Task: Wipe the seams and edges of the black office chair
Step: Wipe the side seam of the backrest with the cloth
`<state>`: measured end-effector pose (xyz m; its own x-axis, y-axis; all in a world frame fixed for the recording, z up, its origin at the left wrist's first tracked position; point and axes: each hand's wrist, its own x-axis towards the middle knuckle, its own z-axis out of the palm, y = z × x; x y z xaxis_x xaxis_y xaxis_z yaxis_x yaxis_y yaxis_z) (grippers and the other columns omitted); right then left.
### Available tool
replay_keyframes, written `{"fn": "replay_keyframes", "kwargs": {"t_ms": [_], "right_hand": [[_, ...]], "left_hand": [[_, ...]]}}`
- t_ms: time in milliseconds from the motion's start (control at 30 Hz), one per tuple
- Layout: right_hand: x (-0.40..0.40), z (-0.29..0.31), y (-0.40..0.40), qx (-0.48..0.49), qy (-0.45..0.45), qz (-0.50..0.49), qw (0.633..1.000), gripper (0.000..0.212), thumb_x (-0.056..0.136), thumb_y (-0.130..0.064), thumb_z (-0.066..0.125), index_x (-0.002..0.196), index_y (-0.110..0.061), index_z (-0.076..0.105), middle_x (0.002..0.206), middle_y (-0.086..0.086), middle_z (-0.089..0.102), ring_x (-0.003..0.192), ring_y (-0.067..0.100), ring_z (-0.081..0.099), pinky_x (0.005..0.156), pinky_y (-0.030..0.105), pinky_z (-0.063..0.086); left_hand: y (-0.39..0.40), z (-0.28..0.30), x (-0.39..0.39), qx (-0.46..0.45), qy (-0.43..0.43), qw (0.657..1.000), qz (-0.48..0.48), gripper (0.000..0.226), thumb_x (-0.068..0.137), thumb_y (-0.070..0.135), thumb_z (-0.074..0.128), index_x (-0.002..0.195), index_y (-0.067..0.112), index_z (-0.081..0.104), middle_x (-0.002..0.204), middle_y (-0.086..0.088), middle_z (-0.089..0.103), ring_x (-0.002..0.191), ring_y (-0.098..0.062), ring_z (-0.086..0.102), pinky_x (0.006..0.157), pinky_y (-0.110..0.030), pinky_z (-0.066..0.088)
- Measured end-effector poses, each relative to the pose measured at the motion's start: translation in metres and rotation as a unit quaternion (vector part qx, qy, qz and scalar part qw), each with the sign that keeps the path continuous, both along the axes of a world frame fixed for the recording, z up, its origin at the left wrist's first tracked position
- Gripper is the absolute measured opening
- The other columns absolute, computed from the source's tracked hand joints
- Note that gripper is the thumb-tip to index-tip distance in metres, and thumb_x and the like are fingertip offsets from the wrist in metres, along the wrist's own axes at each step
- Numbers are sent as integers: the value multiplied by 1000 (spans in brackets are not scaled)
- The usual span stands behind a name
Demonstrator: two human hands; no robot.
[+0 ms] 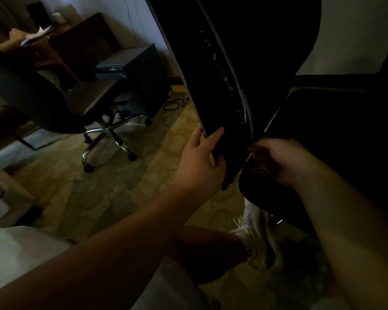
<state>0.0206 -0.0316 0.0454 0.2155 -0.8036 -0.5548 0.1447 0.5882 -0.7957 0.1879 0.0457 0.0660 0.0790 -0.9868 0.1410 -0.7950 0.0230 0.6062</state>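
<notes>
left hand (pixel 199 162): grip curled round the lower edge of the black office chair (pixel 244 63) back | right hand (pixel 278 159): fingers curled tight at the seam, what it holds too dark to tell | chair close in front

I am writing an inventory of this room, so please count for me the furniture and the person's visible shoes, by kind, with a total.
Office chairs: 2, the black padded office chair held by the left hand and right hand, and a dark swivel chair with a chrome star base.
Brown wooden desks: 1.
Dark box-shaped cabinets: 1.
White lace-up sneakers: 1.
Total: 5
</notes>
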Motion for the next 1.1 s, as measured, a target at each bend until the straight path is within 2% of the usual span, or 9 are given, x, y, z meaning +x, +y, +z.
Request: {"fn": "replay_keyframes", "kwargs": {"t_ms": [167, 300, 367, 500, 567, 667, 833, 967, 1100], "right_hand": [[-2, 5, 4, -3, -2, 43, 999, 19, 95, -15, 55, 82, -9, 67, 58, -2, 62, 44, 5, 57, 40, 15, 43], [-1, 7, 3, -4, -28, -30, 999, 16, 93, -12, 58, 80, -8, 67, 61, 2, 60, 45, 9, 57, 41, 18, 46], [-2, 8, 3, -11, -14, 1, 1000, 17, 93, -14, 58, 80, -8, 67, 58, 1, 61, 44, 8, 57, 41, 18, 45], [1, 9, 4, -9, -13, -12, 1000, 19, 94, -15, 57, 81, -7, 68, 57, 1, 62, 40, 8, 56, 38, 16, 42], [2, 9, 5, -7, -21, -42, 999, 18, 94, -14, 58, 79, -8, 66, 52, 1, 61, 38, 9, 56, 36, 17, 42], [0, 12, 5, -14, 4, 18, 1000, 19, 94, -17, 58, 79, -9, 67, 49, -2, 61, 39, 7, 56, 37, 16, 41], [4, 8, 6, -20, -12, -49, 999, 18, 93, -13, 59, 77, -8, 65, 53, 0, 61, 38, 8, 56, 36, 17, 42], [0, 12, 5, -25, 22, 24, 999, 18, 94, -17, 58, 80, -9, 68, 55, -2, 61, 46, 9, 56, 40, 19, 42], [3, 8, 4, -33, 16, -48, 998, 15, 93, -14, 60, 82, -7, 67, 63, 3, 60, 47, 12, 56, 37, 17, 43]], "left_hand": [[-2, 2, 0, -43, -4, 999, 3, 61, 97, 16, 58, 153, 33, 40, 167, 12, 9, 153, -13, 20, 117, -27, 33], [-3, 4, 2, -45, -1, 999, 2, 62, 97, 11, 58, 152, 31, 41, 167, 10, 11, 151, -12, 23, 112, -17, 27], [-2, 2, 1, -40, -6, 999, 1, 65, 96, 10, 59, 154, 31, 39, 167, 9, 8, 151, -11, 24, 109, -13, 27], [-1, 1, -1, -28, -23, 999, -9, 71, 95, 11, 60, 157, 32, 31, 168, 11, 3, 151, -12, 24, 114, -24, 35], [-1, 2, -3, -26, -25, 999, -3, 72, 96, 11, 59, 158, 32, 30, 168, 11, 3, 151, -12, 24, 113, -22, 32], [-1, 2, -4, -26, -26, 999, 0, 73, 95, 10, 60, 158, 31, 30, 168, 11, 3, 150, -11, 23, 111, -18, 28], [-1, 2, -5, -18, -19, 1000, 1, 72, 96, 9, 58, 158, 31, 30, 168, 13, 0, 147, -5, 21, 92, 9, 16], [-1, 1, -5, -18, -19, 1000, -6, 75, 96, 10, 59, 159, 33, 27, 168, 16, -2, 149, -6, 19, 96, 2, 18], [-1, 1, -4, -19, -14, 1000, -2, 75, 95, 9, 59, 159, 33, 28, 167, 15, 1, 148, -5, 20, 96, 2, 19]]}}
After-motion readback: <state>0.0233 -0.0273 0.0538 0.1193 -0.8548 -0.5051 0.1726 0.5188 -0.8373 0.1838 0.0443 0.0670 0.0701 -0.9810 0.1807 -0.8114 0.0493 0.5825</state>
